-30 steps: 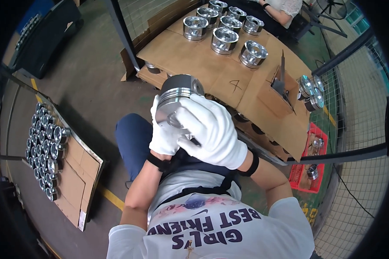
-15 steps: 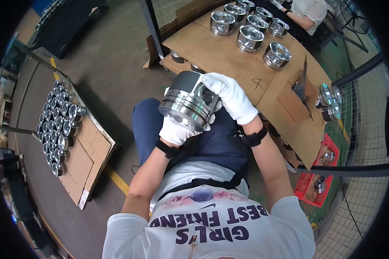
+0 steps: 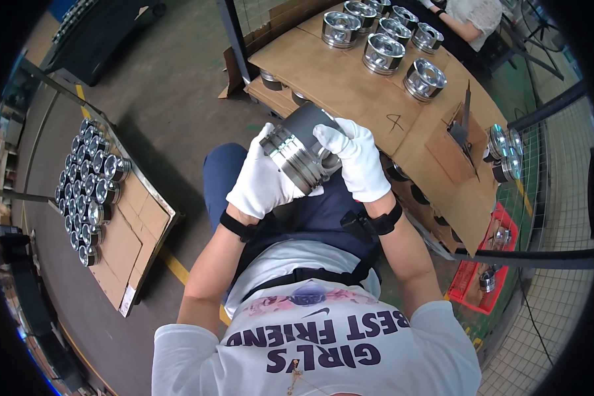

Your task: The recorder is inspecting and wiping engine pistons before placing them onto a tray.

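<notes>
Above my lap I hold a large engine piston (image 3: 294, 146), tilted, with a dark coated skirt and shiny ring grooves toward the lower left. My left hand (image 3: 257, 183), in a white glove, grips it by the grooved end from the left and below. On the piston's right side, by the pin bore, my white-gloved right hand (image 3: 362, 162) closes on the skirt with bent fingers. The fingertips beneath the piston are partly hidden.
A cardboard-topped table (image 3: 310, 59) carries several upright pistons (image 3: 383, 54) at its far side and a small cardboard box (image 3: 450, 155). More pistons (image 3: 99, 212) stand on a low platform (image 3: 135, 244) at left. A red crate (image 3: 457, 285) sits low at right. Another person's arm (image 3: 461, 25) shows beyond.
The piston has been turned, its flat crown no longer facing me. My left hand has come round from underneath to its left side, and my right hand has shifted along the skirt.
</notes>
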Tool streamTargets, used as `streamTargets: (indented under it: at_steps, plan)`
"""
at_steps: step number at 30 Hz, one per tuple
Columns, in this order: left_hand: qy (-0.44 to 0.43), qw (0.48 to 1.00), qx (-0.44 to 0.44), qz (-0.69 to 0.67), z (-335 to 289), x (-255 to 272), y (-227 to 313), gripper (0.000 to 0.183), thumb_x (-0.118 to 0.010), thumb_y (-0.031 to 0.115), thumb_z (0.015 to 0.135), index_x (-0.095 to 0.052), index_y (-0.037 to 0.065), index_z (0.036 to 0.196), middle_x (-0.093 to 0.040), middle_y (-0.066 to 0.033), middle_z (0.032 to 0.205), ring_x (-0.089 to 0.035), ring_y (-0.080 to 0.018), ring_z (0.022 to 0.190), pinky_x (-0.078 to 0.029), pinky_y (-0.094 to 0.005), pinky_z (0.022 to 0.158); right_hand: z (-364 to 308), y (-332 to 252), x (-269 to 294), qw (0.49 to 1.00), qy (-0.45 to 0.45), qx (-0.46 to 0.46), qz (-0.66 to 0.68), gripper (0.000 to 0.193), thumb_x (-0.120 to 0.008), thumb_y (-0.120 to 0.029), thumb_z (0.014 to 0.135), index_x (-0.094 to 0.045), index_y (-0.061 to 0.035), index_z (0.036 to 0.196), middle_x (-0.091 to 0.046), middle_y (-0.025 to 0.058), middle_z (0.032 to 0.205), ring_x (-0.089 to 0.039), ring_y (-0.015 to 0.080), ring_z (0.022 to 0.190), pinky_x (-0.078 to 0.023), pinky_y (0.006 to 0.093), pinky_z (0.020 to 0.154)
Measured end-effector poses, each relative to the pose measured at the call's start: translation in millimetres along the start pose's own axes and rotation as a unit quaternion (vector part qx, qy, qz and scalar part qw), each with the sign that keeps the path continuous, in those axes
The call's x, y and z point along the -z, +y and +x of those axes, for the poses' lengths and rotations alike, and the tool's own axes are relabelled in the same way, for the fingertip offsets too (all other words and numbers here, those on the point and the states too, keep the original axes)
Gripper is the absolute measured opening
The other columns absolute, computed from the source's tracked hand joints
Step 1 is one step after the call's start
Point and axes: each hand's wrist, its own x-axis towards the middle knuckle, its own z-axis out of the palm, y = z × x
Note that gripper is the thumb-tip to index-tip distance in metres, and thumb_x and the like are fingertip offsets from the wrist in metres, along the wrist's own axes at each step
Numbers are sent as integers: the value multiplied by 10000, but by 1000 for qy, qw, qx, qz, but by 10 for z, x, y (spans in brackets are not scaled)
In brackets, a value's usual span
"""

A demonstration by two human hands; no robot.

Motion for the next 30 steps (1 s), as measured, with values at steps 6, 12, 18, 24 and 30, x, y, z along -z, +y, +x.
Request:
streamTargets:
  at_steps: [6,12,18,24,30]
  plan:
    - [145,981,-127,38,112,-142,-50,712,-420,600,1028,-479,36,1459,-598,-156,1409,-601,-374,1261,-477,-591,1050,-22,31,92,1000,10,-7,-23,325,-803,-301,895,-725,7,960,-673,-7,883,-558,73,843,-457,253,803]
    - [274,938,-131,167,88,-84,-68,627,-450,559,1038,-530,53,1400,-641,-163,1316,-647,-329,1181,-553,-516,970,42,192,171,996,57,45,56,325,-737,-318,950,-714,-7,1041,-686,-7,895,-588,76,846,-470,246,797]
    - [257,904,-203,276,-32,-17,-146,479,-433,383,1096,-510,27,1406,-654,-189,1238,-695,-297,1058,-617,-410,835,215,634,501,890,17,-144,432,489,-652,-467,982,-685,-33,1204,-730,112,1185,-693,238,1083,-553,413,981]
    - [259,890,-203,314,3,-86,-203,450,-409,337,1111,-507,-2,1389,-664,-190,1159,-711,-302,978,-618,-403,802,225,722,604,837,-34,-153,524,445,-665,-433,981,-699,-32,1169,-734,101,1169,-684,240,1082,-530,414,1009]
    - [267,890,-189,318,35,-149,-234,375,-446,311,1103,-549,2,1287,-658,-166,1059,-712,-292,904,-614,-393,765,224,845,658,734,-151,-134,648,473,-660,-420,980,-660,-14,1221,-709,140,1223,-658,288,1144,-507,460,1042]
